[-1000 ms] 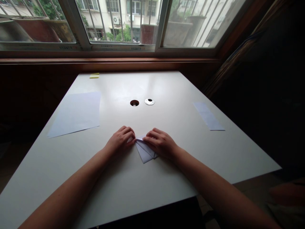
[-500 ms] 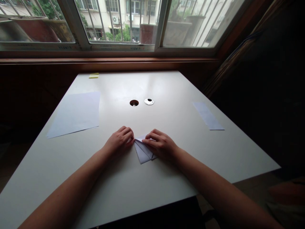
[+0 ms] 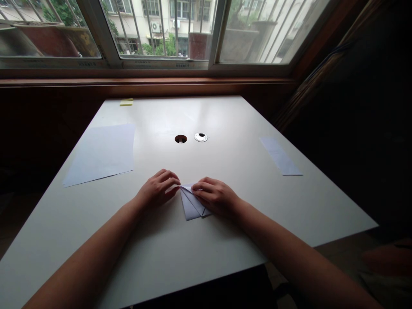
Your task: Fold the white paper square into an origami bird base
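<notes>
A small folded sheet of white paper [image 3: 192,207] lies on the table near its front, with slanting creases and layered flaps that meet at its left corner. At that corner the thumb and index fingertip of my left hand [image 3: 158,187] close in a light pinch; its other fingers are curled. My right hand [image 3: 217,195] covers the paper's right side, with fingers bent together and gripping the upper flap. Part of the paper is hidden beneath this hand.
The white table [image 3: 225,159] holds a large white sheet [image 3: 103,152] at left and a narrow paper strip [image 3: 281,156] at right. Toward the back are a round hole [image 3: 180,139], its metal cover [image 3: 201,137] and a yellow sticky pad [image 3: 126,102]. A window [image 3: 161,30] stands behind.
My left hand has shifted slightly left and its fingers have loosened from a tighter curl. The folded paper has moved a little left. My right hand stays on it.
</notes>
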Motion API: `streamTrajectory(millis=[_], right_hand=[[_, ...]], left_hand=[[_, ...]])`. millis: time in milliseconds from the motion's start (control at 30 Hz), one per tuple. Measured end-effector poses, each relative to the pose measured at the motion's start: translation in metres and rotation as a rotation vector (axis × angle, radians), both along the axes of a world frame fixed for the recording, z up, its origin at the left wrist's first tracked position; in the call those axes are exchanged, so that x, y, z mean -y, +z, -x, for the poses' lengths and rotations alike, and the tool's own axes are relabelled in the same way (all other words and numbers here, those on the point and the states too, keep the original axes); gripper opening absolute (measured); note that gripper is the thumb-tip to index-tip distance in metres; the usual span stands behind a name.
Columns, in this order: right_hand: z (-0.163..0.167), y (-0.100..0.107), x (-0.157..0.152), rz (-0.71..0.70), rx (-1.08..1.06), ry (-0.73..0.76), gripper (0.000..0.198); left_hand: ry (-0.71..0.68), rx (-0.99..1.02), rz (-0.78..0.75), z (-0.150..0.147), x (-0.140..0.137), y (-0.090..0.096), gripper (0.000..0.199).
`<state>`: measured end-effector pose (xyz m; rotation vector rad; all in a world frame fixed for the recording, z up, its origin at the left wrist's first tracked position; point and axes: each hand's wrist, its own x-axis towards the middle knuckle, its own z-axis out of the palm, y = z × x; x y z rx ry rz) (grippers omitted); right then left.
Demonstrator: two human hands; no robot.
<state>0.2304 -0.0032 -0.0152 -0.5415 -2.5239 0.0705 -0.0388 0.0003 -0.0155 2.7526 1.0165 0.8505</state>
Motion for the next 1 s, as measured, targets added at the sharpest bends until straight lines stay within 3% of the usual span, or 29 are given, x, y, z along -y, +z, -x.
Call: streamTrajectory(millis=[167, 467, 767, 1000], right_hand=[[-0.001, 0.000, -0.001, -0.021, 0.003, -0.031, 0.016], [-0.002, 0.001, -0.002, 0.023, -0.065, -0.084, 0.019], [-0.002, 0.000, -0.005, 0.139, -0.118, 0.040, 0.028], [-0.003, -0.001, -0.006, 0.128, -0.065, 0.079, 0.033]], left_hand=[[-0.180, -0.136, -0.058, -0.004, 0.008, 0.008, 0.018], [-0.041, -0.237, -0.052, -0.004, 0.005, 0.006, 0.033], [0.008, -0.264, -0.071, -0.010, 0.008, 0.005, 0.033], [-0.004, -0.287, -0.094, -0.012, 0.009, 0.003, 0.031]])
